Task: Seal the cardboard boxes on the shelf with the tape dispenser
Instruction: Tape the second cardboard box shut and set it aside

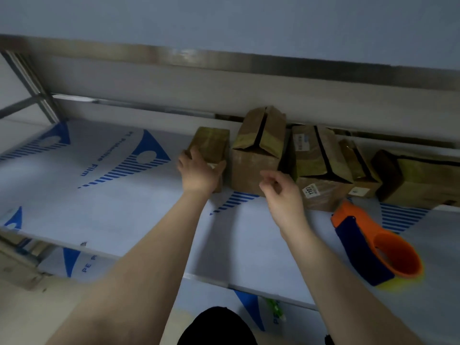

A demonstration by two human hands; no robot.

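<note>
I have both hands raised to the shelf [104,195], a white surface under printed film. My left hand [199,174] is open and wrapped over the near end of the small box [211,143], the leftmost of the row; its top looks already taped. My right hand [281,195] is loosely curled with fingers half closed, holding nothing, in front of the tall box [258,150].

The tall box has its top flaps standing apart with a dark gap along the seam. To its right the labelled box [316,158] shows the same open seam. Both seams run away from me toward the wall.

The dispenser [375,247] lies on the shelf to the right of my right hand, near the front edge, untouched. Its long axis runs diagonally, orange roll end nearest me, narrow end pointing at the boxes. The right hand is clearly nearer; I judge the next move is a short reach right and back toward me to take it.

Two more boxes lie further right; the last is cut by the frame edge. The dispenser's blade and any loose tape end are too blurred to make out
</note>
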